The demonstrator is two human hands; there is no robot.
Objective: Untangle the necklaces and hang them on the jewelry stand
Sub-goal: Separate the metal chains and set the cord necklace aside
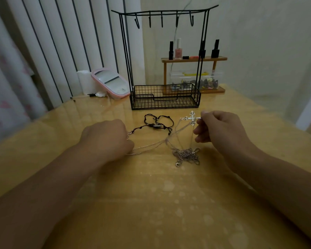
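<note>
A black wire jewelry stand with several bare hooks on its top bar stands at the back of the wooden table. In front of it lies a black cord necklace. My right hand pinches a silver cross pendant and holds it above the table. Thin silver chains run from the pendant down to a tangled silver heap. My left hand rests on the table with its fingers curled round a silver chain that stretches toward the heap.
A pink-framed mirror and a white roll lean at the back left. Behind the stand, a small wooden shelf carries nail polish bottles above a clear box of small items.
</note>
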